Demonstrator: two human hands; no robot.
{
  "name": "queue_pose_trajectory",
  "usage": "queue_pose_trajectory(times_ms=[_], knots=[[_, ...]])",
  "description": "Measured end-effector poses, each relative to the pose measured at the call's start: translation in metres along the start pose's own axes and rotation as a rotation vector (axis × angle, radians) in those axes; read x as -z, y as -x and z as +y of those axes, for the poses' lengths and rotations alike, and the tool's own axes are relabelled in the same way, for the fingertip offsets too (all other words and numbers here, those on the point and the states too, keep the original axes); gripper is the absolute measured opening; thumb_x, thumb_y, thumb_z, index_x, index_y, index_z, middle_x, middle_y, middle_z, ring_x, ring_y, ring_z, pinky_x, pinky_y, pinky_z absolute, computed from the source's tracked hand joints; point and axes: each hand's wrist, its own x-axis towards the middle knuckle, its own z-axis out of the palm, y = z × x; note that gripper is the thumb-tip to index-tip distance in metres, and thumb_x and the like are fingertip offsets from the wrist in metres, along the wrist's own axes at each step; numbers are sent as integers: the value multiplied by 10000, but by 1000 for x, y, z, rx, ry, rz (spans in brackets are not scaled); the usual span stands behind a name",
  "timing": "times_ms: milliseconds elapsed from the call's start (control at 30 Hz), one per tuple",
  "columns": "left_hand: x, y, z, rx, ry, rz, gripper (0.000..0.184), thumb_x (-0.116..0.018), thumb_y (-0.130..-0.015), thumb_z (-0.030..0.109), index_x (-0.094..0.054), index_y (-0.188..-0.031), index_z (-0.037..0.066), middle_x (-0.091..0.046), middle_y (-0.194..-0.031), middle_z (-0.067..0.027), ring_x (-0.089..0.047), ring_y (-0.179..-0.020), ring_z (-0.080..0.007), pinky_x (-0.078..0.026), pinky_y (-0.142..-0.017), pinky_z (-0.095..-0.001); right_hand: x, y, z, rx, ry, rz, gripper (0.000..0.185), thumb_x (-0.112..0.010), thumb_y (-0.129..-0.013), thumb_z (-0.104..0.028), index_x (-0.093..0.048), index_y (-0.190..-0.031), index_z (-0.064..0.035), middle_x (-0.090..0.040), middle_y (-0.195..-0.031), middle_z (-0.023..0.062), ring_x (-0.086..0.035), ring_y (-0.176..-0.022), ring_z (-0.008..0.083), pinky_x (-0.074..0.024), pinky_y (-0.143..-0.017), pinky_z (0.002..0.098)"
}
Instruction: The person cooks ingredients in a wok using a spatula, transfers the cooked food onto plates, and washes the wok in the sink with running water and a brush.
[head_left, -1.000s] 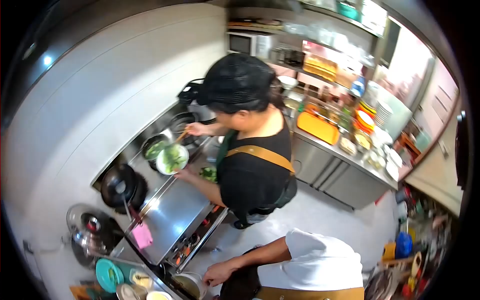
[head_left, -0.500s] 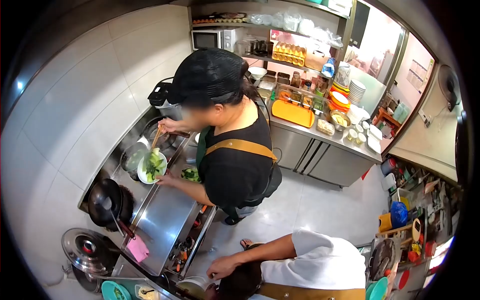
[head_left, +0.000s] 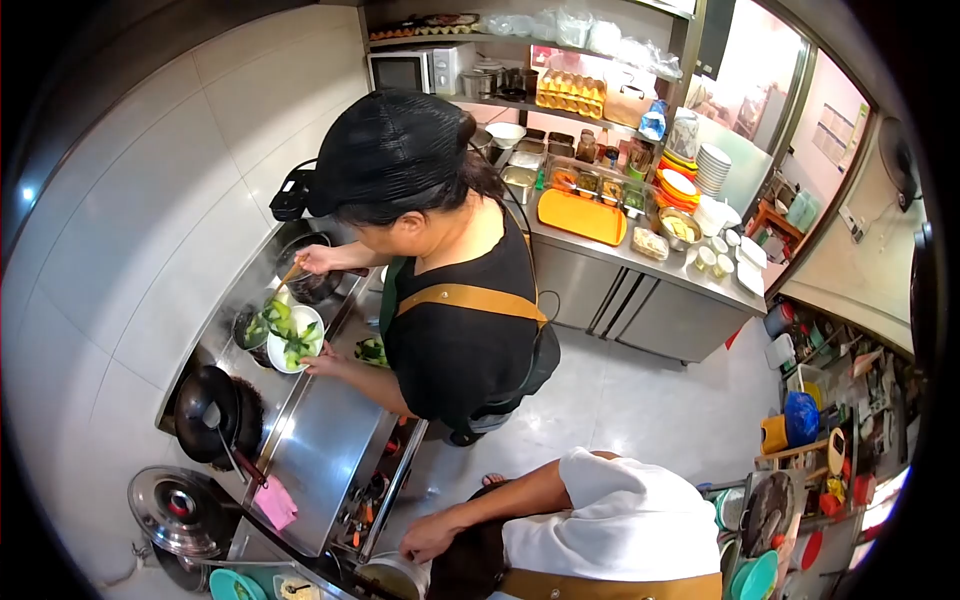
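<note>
My right hand (head_left: 428, 537) reaches down from a white sleeve (head_left: 575, 485) at the bottom of the view. Its fingers are curled together over the rim of a pale round pot (head_left: 395, 575). What they hold, if anything, is hidden. My left hand is not in view. A dark brown apron (head_left: 470, 560) hangs beside the pot. Across the stove a co-worker in black holds a white bowl (head_left: 286, 362) of leafy greens (head_left: 303, 345) in one hand. The co-worker's other hand (head_left: 318, 259) has wooden chopsticks (head_left: 288, 275) over a pan (head_left: 246, 326) of greens.
A steel counter (head_left: 325, 440) runs along the stove, with a black wok (head_left: 205, 400), a pink cloth (head_left: 275, 502) and a glass lid (head_left: 175, 510). Behind stands a prep counter with an orange tray (head_left: 582, 217) and stacked plates (head_left: 712, 168). Crowded shelves line the right.
The view has shifted slightly. My right hand stays by the pot. The co-worker's chopsticks have moved from the bowl to over the pan, with greens at their tips.
</note>
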Motion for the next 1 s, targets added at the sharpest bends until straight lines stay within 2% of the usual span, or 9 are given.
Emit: queue_pose_trajectory(times_ms=[267, 467, 567, 600, 700, 800, 900, 1000], knots=[[2, 8, -20, -18, 44, 37, 282, -567, -883, 111, -678, -1086, -52, -718, -918, -158, -674, -807, -245, -540, -735, -331, 7, 17, -5, -19, -76, 23, 258, -575, -888, -249, -644, -1050, -60, -678, -1002, 173, -624, -981, 371, -483, -827, 462], [2, 24, -54, -140, 193, 157, 286, -569, -886, 114, -677, -1093, -51, -720, -928, -160, -677, -817, -247, -542, -743, -331, -3, 13, -4, -28, -46, -36, 293, -568, -911, -252, -616, -1122, -55, -671, -1008, 199, -620, -981, 405, -477, -853, 470], [2, 39, -49, -77, 284, 171, 305, -576, -893, 133, -675, -1116, -49, -720, -994, -165, -682, -879, -235, -541, -767, -331, -3, 16, -7, -10, -40, -64, 305, -566, -916, -252, -609, -1133, -42, -669, -1007, 211, -621, -983, 412, -475, -864, 471], [1, 42, -47, -63, 227, 174, 308, -558, -902, 142, -673, -1111, -53, -715, -1043, -166, -682, -925, -221, -535, -797, -322, -4, 16, -7, -5, -31, -71, 309, -565, -917, -254, -607, -1136, -40, -669, -1006, 214, -621, -985, 412, -475, -867, 472], [-4, 33, -71, -18, 319, 149, 333, -552, -910, 184, -674, -1119, -46, -706, -1074, -179, -681, -943, -241, -533, -826, -350, -3, 15, -10, 0, -16, -91, 320, -563, -918, -262, -604, -1146, -41, -670, -1008, 213, -622, -991, 410, -472, -873, 478], [-10, 53, -83, -118, 37, 221, 348, -555, -909, 238, -691, -1120, -3, -712, -1054, -179, -680, -950, -252, -528, -847, -371, -5, 12, -12, 3, 18, -113, 330, -562, -917, -271, -603, -1155, -46, -673, -1011, 210, -622, -998, 405, -471, -881, 481], [-9, 55, -95, -80, -240, 176, 341, -551, -901, 266, -709, -1100, 40, -717, -1013, -162, -677, -922, -238, -521, -832, -374, -6, 8, -12, -6, 27, -141, 331, -559, -917, -275, -603, -1157, -51, -675, -1012, 208, -621, -1005, 402, -472, -887, 478], [-17, 64, -101, -41, -162, 229, 319, -532, -896, 251, -728, -1053, 55, -718, -942, -146, -668, -866, -210, -515, -805, -349, -6, 7, -14, 0, 24, -149, 327, -559, -919, -277, -604, -1156, -57, -679, -1012, 201, -624, -1003, 397, -477, -884, 475]])
